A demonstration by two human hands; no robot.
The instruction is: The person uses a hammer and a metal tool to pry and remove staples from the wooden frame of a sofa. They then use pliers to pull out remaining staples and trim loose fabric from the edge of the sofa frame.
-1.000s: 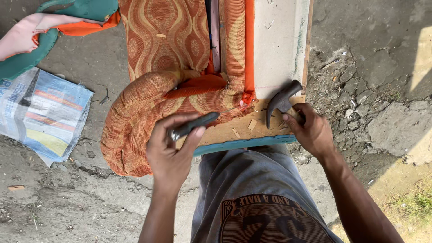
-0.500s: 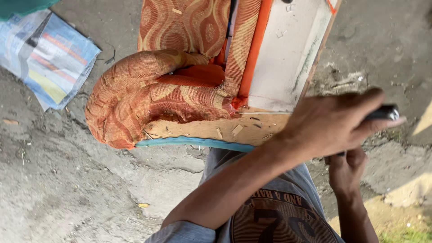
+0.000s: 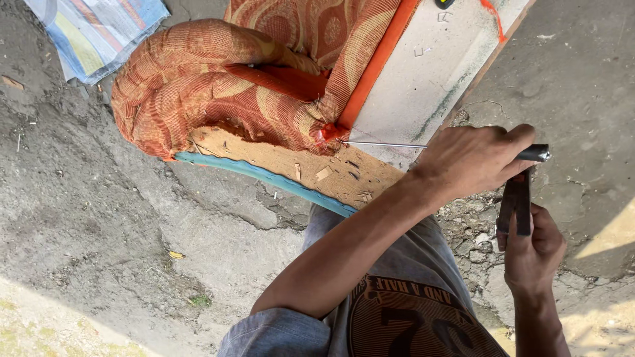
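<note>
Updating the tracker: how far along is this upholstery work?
Done: patterned fabric peeled off the bare board edge. In hand: left hand sets a screwdriver tip at the orange corner, right hand holds a hammer by its handle. Left: fabric fixed along the white panel.

- A striped woven plastic sheet in blue, yellow and red point(image 3: 99, 33) lies at the upper left.
- Cracked grey concrete ground point(image 3: 132, 218) with loose rubble point(image 3: 473, 241).
- A small yellow dry leaf point(image 3: 176, 254) on it.
</note>
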